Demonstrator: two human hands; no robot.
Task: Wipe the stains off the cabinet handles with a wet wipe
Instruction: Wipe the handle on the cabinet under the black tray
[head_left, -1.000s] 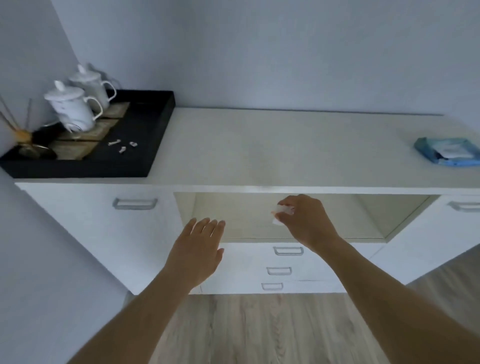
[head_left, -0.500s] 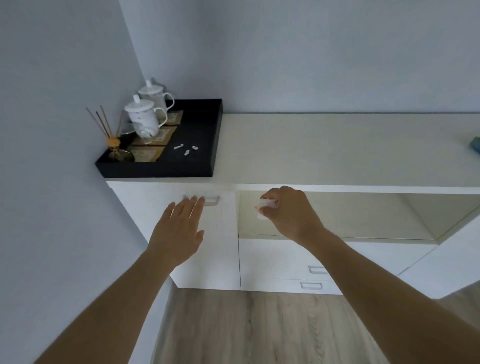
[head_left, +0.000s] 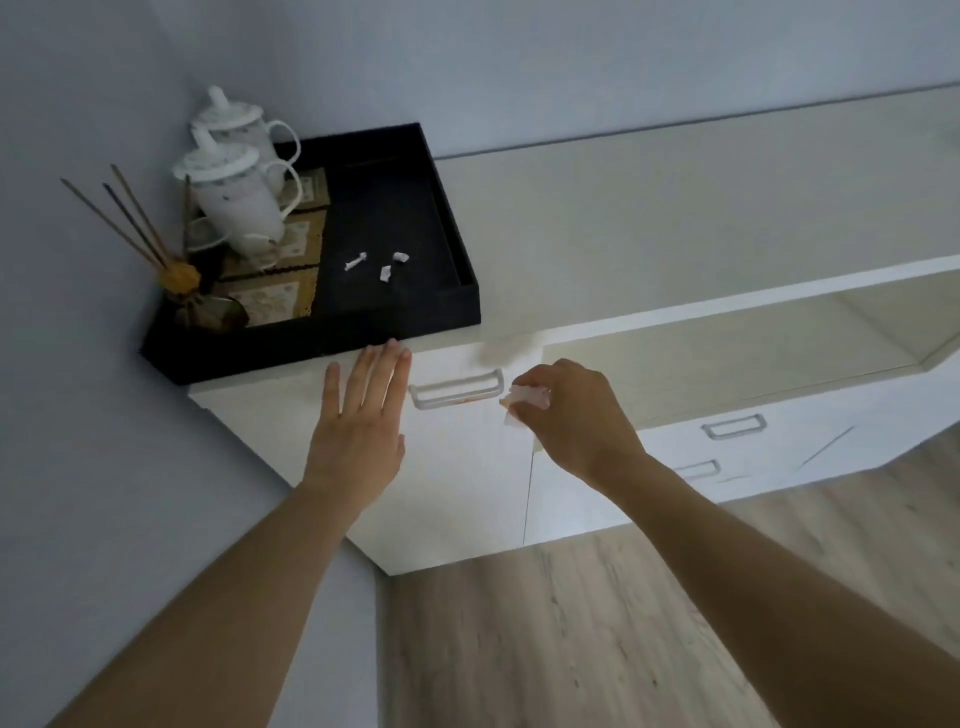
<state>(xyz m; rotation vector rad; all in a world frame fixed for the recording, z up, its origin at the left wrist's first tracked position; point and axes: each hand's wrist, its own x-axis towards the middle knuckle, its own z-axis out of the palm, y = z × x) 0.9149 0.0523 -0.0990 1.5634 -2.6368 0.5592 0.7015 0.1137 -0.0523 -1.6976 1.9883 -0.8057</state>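
Since half a second ago our view has swung left and tilted, and both hands have closed in on the leftmost cabinet door. We now see its handle (head_left: 457, 396) fully, between the two hands, where earlier our left hand partly covered it.

From the head camera, our left hand (head_left: 358, 431) is flat with fingers straight and together, lying against the white door (head_left: 457, 483) just left of the handle, fingertips near the door's top edge. Our right hand (head_left: 566, 421) has its fingers curled around a small white wet wipe (head_left: 527, 400), pinching it just beside the right end of the handle; whether the wipe actually touches the metal we cannot tell. A faint reddish smear shows along the handle's lower bar.

On the bench (head_left: 649, 208) above, a black tray (head_left: 415, 312) sits in the left corner against the wall. It holds two white lidded cups (head_left: 239, 197), patterned coasters (head_left: 291, 291), a small holder with incense sticks (head_left: 130, 218) and three small white scraps (head_left: 384, 265). To the right of the door is an open shelf recess (head_left: 727, 338), and below it are drawers with their own metal handles (head_left: 733, 427). Wood-look flooring (head_left: 571, 623) runs beneath the cabinet.
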